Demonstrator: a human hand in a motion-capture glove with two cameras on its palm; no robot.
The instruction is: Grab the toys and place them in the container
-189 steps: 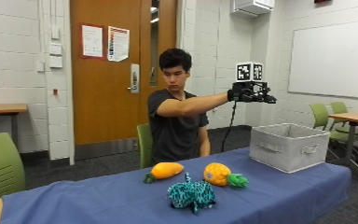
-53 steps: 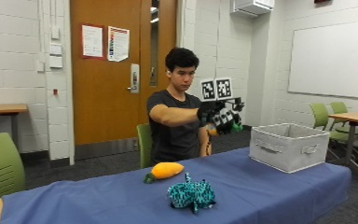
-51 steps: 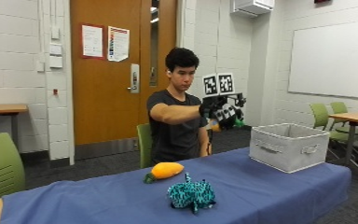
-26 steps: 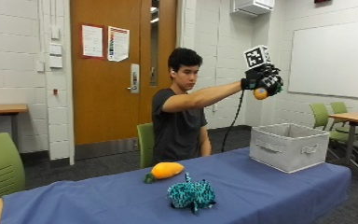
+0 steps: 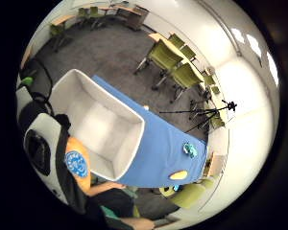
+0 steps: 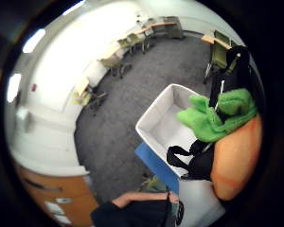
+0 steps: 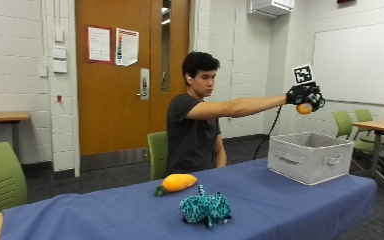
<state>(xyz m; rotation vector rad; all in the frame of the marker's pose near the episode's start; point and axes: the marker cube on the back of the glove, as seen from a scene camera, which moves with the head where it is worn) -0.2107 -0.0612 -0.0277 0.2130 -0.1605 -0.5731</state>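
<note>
- An orange toy [image 7: 304, 108] with green leaves is clasped in the gloved right hand [image 7: 303, 95], held high above the bin [image 7: 310, 157].
- The toy is judged soft and light (plush); it is best gripped around the body.

orange toy [image 7: 304, 108] mostly hidden by gloved fingers [image 7: 310, 98]

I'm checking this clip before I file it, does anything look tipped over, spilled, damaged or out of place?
Nothing stands out. The gloved right hand holds an orange plush toy above the grey container, which sits upright on the blue table. The yellow toy and teal toy lie on the table, waiting.
</note>
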